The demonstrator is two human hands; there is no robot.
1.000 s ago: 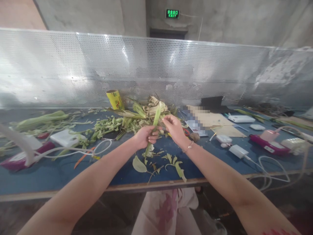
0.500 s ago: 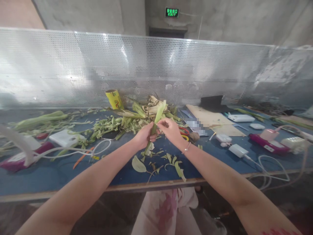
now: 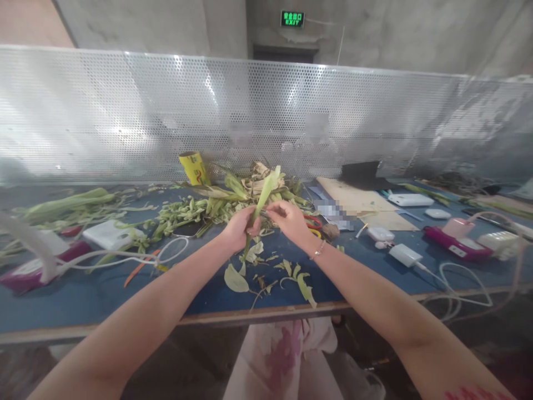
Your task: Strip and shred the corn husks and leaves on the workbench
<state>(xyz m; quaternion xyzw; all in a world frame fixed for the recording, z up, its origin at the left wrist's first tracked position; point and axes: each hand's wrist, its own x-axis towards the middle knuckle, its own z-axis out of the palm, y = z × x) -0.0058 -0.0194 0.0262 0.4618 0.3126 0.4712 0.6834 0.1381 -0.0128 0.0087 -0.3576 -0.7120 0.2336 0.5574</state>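
Observation:
My left hand (image 3: 241, 229) is closed around a long green leaf, like a corn husk (image 3: 267, 190), whose pale tip points up and away over the table. Its lower end hangs below my fist. Just right of it, my right hand (image 3: 289, 222) has thumb and fingers pinched together by the leaf's edge; what is between the fingertips is too small to make out. Behind both hands lies a heap of green and dry husks (image 3: 231, 191). Under them, leaf scraps (image 3: 302, 283) and a rounded pale leaf (image 3: 235, 279) rest on the blue table (image 3: 195, 300).
Twisted green pieces (image 3: 179, 216) lie to the left, near a yellow cardboard tube (image 3: 194, 168). Red-handled scissors (image 3: 313, 222) sit right of my right hand. Power strips (image 3: 456, 244), chargers (image 3: 406, 257) and cables occupy both sides. A perforated metal screen (image 3: 266, 105) stands behind.
My left hand has shifted slightly left, opening a small gap from my right fingertips. The leaf has moved a little left with it. My right hand stays nearly in place, still pinched.

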